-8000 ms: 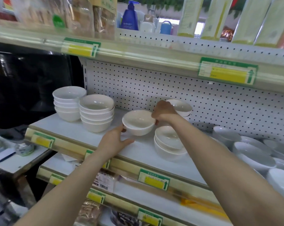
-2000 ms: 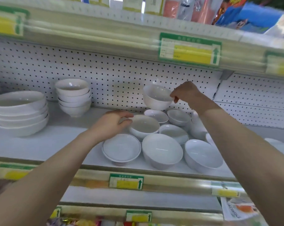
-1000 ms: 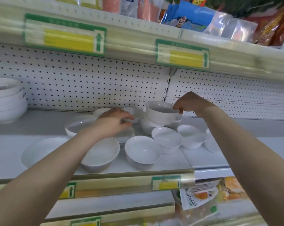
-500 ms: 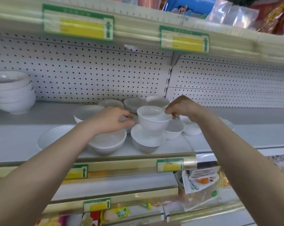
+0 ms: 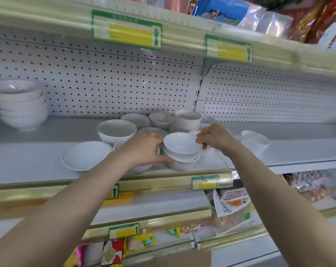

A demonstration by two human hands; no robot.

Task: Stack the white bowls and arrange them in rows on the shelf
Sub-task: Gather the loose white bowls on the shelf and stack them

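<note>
Right hand has nested small bowl into front bowl.

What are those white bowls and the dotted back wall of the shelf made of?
White bowls: smooth, glossy white with soft highlights; probably glazed ceramic, though melamine plastic is possible. Back wall: matte white panel with regular rows of punched holes; likely painted sheet metal.

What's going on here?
A person is stacking white bowls on a shop shelf. The right hand pinches the rim of the top bowl, which is nested in a lower bowl that the left hand holds. Loose bowls sit behind them, and a finished stack stands far left.
</note>
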